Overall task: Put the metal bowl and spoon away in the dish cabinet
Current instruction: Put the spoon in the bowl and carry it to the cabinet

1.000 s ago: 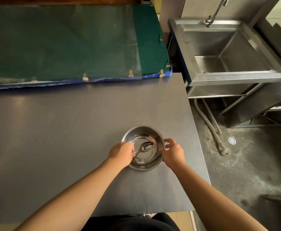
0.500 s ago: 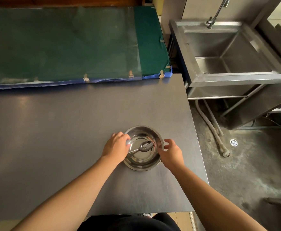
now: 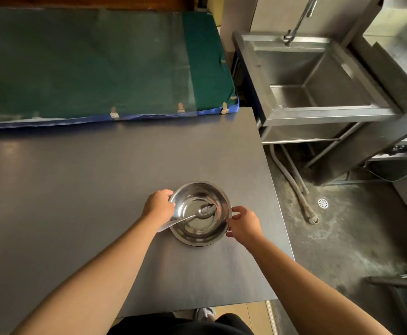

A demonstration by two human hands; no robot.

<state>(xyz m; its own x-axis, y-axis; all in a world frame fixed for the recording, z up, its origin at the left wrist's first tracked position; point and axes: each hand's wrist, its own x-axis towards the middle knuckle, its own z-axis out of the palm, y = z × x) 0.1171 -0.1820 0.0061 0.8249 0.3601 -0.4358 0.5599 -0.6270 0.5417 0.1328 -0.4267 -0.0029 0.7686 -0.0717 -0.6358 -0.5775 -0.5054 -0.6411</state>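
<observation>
A shiny metal bowl (image 3: 201, 234) sits on the grey table (image 3: 101, 184) near its right front part. A metal spoon (image 3: 197, 213) lies in it, head at the bowl's middle, handle sticking out over the left rim. My left hand (image 3: 159, 206) grips the bowl's left rim, thumb at the edge, just above the spoon handle. My right hand (image 3: 243, 224) holds the right rim with fingers curled around it. The dish cabinet is not in view.
A green mat with a blue edge (image 3: 96, 66) covers the table's far part. A steel sink with a tap (image 3: 318, 76) stands to the right, hoses (image 3: 299, 189) and a floor drain (image 3: 323, 203) on the concrete floor below. The table's right edge is close to the bowl.
My left hand has slid from the bowl's near left side up along the left rim, uncovering the spoon handle. My right hand stays at the right rim. The bowl rests in the same spot.
</observation>
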